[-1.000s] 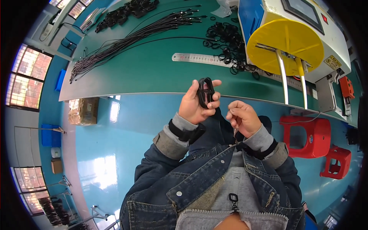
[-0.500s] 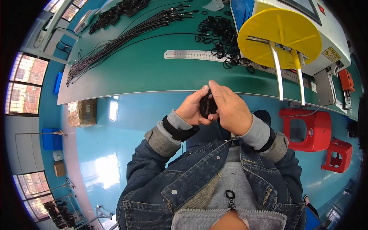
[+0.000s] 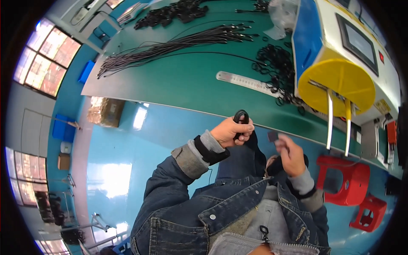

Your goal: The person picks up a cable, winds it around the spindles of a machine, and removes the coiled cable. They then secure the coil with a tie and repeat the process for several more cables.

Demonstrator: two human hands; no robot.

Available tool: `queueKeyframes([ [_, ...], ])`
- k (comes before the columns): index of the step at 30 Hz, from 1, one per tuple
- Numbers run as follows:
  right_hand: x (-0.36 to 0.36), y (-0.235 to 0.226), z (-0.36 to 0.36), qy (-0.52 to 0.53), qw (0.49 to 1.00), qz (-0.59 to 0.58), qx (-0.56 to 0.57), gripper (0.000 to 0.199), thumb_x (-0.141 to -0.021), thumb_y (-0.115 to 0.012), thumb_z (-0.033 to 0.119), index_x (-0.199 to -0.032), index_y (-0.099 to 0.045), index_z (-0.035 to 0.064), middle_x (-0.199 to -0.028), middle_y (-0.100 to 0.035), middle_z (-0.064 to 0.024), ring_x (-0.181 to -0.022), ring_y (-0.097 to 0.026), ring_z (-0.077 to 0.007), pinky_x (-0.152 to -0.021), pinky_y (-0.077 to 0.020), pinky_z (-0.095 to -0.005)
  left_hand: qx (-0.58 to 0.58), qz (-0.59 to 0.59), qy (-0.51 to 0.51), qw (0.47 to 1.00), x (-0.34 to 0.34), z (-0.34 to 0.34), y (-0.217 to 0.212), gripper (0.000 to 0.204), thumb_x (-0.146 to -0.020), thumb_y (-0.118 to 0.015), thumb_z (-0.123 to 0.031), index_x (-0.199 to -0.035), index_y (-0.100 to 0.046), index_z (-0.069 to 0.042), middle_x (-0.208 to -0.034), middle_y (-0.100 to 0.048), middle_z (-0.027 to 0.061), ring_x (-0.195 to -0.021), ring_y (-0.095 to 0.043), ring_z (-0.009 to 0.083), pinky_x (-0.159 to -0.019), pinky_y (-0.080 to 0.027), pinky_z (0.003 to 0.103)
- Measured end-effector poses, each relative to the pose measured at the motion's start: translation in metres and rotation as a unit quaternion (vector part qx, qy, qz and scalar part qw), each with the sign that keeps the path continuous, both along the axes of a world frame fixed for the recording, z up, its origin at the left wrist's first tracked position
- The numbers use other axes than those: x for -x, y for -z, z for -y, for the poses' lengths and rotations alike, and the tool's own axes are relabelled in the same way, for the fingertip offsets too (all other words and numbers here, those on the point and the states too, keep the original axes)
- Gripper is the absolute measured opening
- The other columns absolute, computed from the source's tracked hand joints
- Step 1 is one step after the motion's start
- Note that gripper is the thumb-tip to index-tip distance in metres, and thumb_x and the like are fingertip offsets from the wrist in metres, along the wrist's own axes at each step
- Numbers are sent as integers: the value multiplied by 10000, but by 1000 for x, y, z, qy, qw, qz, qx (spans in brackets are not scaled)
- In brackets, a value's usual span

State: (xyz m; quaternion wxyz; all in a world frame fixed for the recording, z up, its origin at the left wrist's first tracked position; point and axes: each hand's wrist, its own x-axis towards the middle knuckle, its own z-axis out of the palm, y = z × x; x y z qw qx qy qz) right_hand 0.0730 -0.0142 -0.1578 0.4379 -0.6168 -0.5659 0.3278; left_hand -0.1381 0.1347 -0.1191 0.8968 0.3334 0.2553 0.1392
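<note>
My left hand (image 3: 233, 131) is closed round a small coil of black cable (image 3: 241, 119), just off the front edge of the bench. The coil's loop stands up above my fingers. To its right, my right hand (image 3: 290, 154) is apart from the coil and somewhat blurred. Its fingers pinch a small dark flat piece (image 3: 272, 136), too smeared to name. On the bench, a bundle of long black cables (image 3: 178, 44) lies at the left, and a steel ruler (image 3: 246, 81) stretches toward a heap of black rings or loops (image 3: 274, 63).
A white machine (image 3: 329, 42) with a yellow disc (image 3: 335, 85) and two protruding rods stands on the green bench (image 3: 170, 85) at the right. Red stools (image 3: 350, 180) stand below it. More black coils (image 3: 170, 15) and a clear plastic bag (image 3: 282, 19) lie farther back. A cardboard box (image 3: 106, 111) sits at left.
My hands were together round the black coil. The right has drawn away to the right and down with the dark piece, while the left keeps the coil. The view has shifted.
</note>
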Motion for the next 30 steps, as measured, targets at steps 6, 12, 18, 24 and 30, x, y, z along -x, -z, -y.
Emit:
queueKeyframes([
  [6, -12, 46, 62, 32, 988, -77, 126, 230, -815, -438, -10, -1018, -539, -49, -796, -626, -113, -669, -593, -126, -605, -476, -246, -135, 3, -251, 959, 29, -138, -58, 91, -856, -531, -99, -800, -495, -37, -705, -491, 50, -582, -474, 118, -516, -404, 244],
  [12, -11, 52, 75, 49, 988, 7, 143, 200, -812, -462, 21, -970, -569, -39, -714, -630, -98, -633, -600, -117, -574, -480, -244, -579, -289, -401, 648, 79, -337, -114, 268, -789, -602, -219, -970, -591, -23, -909, -619, 135, -850, -596, 262, -751, -469, 368],
  [18, -11, 46, 66, 94, 984, 29, 149, 190, -795, -487, 46, -943, -578, -31, -721, -631, -133, -646, -618, -194, -588, -485, -282, -743, -324, -21, 586, -17, -291, -4, 170, -749, -590, -147, -889, -641, -66, -851, -635, 119, -823, -603, 269, -750, -473, 356],
  [24, -13, 36, 62, 78, 985, 52, 144, 195, -793, -502, 52, -946, -577, -43, -715, -633, -140, -654, -632, -191, -597, -484, -281, -786, -314, -8, 533, -34, -275, 14, 118, -786, -579, -162, -840, -583, -58, -788, -599, 106, -734, -589, 273, -687, -471, 375],
  [30, -14, 25, 71, 124, 988, 25, 88, 260, -806, -519, 80, -1040, -554, -29, -818, -638, -140, -649, -604, -182, -586, -476, -274, -669, -130, -338, 650, 7, -231, -64, 42, -873, -479, -37, -869, -520, -34, -721, -569, 43, -639, -528, 85, -569, -411, 200],
])
